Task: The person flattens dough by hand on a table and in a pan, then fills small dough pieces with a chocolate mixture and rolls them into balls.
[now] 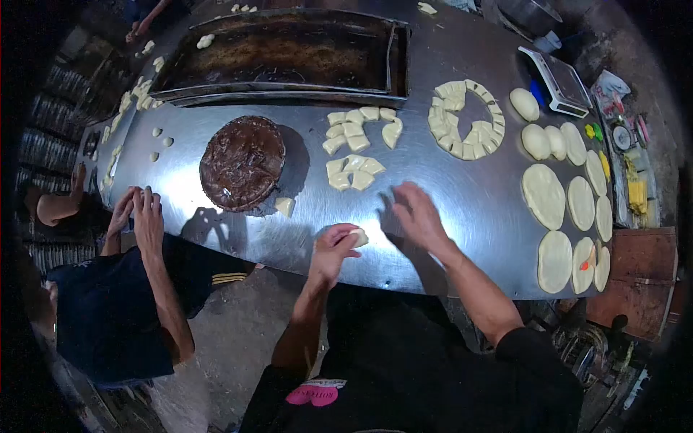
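My left hand [333,251] is closed on a small piece of dough [359,237] near the front edge of the steel table. To its right, my right hand [420,216] hovers over the table with fingers apart and nothing visible in it. Cut dough pieces [351,135] lie just beyond my hands, with a second cluster [354,173] closer to me. A single dough piece [285,206] rests beside a round container of dark brown, chocolate-like filling [242,162]. Farther right sits a ring of cut dough [455,144].
A large dark baking tray [281,92] stands at the back. Flat dough ovals and rounds [543,196] cover the right side, below a scale [563,81]. At left, a co-worker's hands [146,216] are raised at the table edge [130,155]. Another person's hand [134,33] shows at the back left.
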### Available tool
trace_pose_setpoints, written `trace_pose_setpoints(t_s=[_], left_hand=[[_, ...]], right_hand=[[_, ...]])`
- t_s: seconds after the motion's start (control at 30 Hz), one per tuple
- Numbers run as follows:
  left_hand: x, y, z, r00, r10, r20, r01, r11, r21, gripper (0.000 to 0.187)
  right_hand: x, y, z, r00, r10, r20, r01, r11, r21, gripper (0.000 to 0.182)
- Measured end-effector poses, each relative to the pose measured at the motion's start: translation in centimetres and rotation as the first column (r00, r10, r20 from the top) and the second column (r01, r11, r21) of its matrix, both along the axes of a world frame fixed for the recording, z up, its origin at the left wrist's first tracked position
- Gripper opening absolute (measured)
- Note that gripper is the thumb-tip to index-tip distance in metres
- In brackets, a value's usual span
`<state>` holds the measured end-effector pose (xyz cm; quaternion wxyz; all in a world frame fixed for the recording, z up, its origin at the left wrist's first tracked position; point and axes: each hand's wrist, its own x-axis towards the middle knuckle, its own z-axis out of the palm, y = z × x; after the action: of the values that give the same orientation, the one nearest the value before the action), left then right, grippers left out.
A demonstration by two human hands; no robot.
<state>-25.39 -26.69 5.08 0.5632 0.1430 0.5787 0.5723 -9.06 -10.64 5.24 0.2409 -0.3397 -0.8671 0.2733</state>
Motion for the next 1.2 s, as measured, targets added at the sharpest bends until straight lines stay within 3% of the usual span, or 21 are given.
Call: trace_pose_setpoints(t_s=[0.03,0.1,0.23,0.3,0.33,0.37,0.43,0.5,0.57,0.63,0.7,0.77,0.8,0.83,0.87,0.9,0.93,0.97,1.07,1.17,1.2], left_hand=[[1.1,0.9,0.0,1.0,-0.01,0.026,0.008,0.998,0.063,0.025],[3.0,2.8,1.3,0.983,0.004,0.183,-0.038,0.982,0.185,0.024],[4.9,3.8,1.9,0.999,-0.048,-0.017,0.051,0.968,0.247,0.022],[3.9,3.4,2.6,0.999,-0.04,0.012,0.035,0.959,0.281,0.023],[3.8,3.2,3.4,0.998,0.039,0.052,-0.054,0.947,0.318,0.019],[3.5,2.9,3.6,0.997,0.062,0.038,-0.071,0.945,0.318,0.019],[2.9,2.3,3.8,0.996,0.032,0.079,-0.056,0.946,0.32,0.017],[3.1,1.9,3.4,0.994,0.08,-0.075,-0.055,0.956,0.29,0.029],[3.8,1.2,1.9,0.963,0.247,-0.108,-0.214,0.944,0.251,0.036],[3.1,0.6,3.3,0.884,0.228,-0.408,-0.204,0.974,0.101,0.04],[1.4,-0.3,3.9,0.847,0.233,-0.477,-0.206,0.972,0.111,0.042],[0.1,-1.5,1.3,0.566,0.228,-0.792,-0.222,0.968,0.12,0.044],[-0.8,-2.5,2.0,0.57,0.232,-0.788,-0.211,0.968,0.132,0.048],[-1.8,-3.5,2.3,0.576,0.24,-0.781,-0.22,0.966,0.135,0.048],[-2.8,-4.5,2.4,0.582,0.226,-0.781,-0.223,0.968,0.114,0.045],[-3.7,-5.6,2.4,0.588,0.209,-0.781,-0.223,0.97,0.092,0.043],[-4.7,-6.7,1.6,0.587,0.231,-0.776,-0.242,0.965,0.104,0.04],[-5.5,-7.7,0.9,0.508,0.188,-0.841,-0.253,0.965,0.063,0.036],[-7.4,-10.1,-1.6,0.535,0.226,-0.814,-0.296,0.953,0.071,0.032],[-8.2,-10.9,-1.9,0.58,0.186,-0.793,-0.313,0.95,-0.006,0.029],[-8.2,-10.5,-1.6,0.647,0.216,-0.731,-0.316,0.949,0.0,0.028]], right_hand=[[-0.1,-1.3,2.7,0.994,0.028,-0.101,-0.064,0.924,-0.378,0.033],[0.4,-3.0,4.5,0.989,0.059,-0.139,-0.134,0.763,-0.633,0.033],[2.4,-3.0,5.5,0.997,-0.013,-0.082,-0.039,0.798,-0.601,0.027],[3.2,-2.4,5.3,0.962,-0.104,-0.251,-0.16,0.529,-0.834,0.02],[3.1,-2.5,5.3,0.925,-0.207,-0.32,-0.238,0.343,-0.909,0.02],[2.7,-2.8,5.5,0.925,-0.186,-0.333,-0.258,0.336,-0.906,0.02],[1.6,-3.3,6.1,0.822,-0.365,-0.437,-0.421,0.125,-0.898,0.026],[-0.4,-4.1,5.3,0.809,-0.335,-0.484,-0.467,0.135,-0.874,0.034],[-3.5,-5.3,5.6,0.678,-0.562,-0.473,-0.472,0.16,-0.867,0.039],[-6.5,-6.3,4.9,0.705,-0.556,-0.44,-0.453,0.124,-0.883,0.045],[-9.4,-6.8,2.9,0.736,-0.554,-0.389,-0.421,0.075,-0.904,0.046],[-13.1,-6.5,2.1,0.756,-0.489,-0.435,-0.438,0.116,-0.892,0.049],[-15.4,-5.9,2.2,0.866,-0.226,-0.447,-0.336,0.399,-0.853,0.048],[-17.6,-5.1,2.1,0.937,0.031,-0.348,-0.282,0.656,-0.7,0.047],[-19.7,-4.1,1.7,0.941,0.038,-0.336,-0.277,0.657,-0.701,0.047],[-21.7,-2.9,1.3,0.889,0.314,-0.333,-0.4,0.888,-0.229,0.049],[-23.4,-1.9,1.3,0.816,0.548,-0.184,-0.483,0.822,0.303,0.051],[-24.6,-1.1,1.3,0.816,0.552,-0.172,-0.49,0.818,0.301,0.051],[-26.7,0.1,2.0,0.605,0.77,0.204,-0.77,0.501,0.394,0.035],[-26.7,0.4,2.0,0.529,0.768,0.361,-0.846,0.445,0.294,0.034],[-26.7,0.1,2.8,0.543,0.746,0.385,-0.838,0.508,0.198,0.035]])
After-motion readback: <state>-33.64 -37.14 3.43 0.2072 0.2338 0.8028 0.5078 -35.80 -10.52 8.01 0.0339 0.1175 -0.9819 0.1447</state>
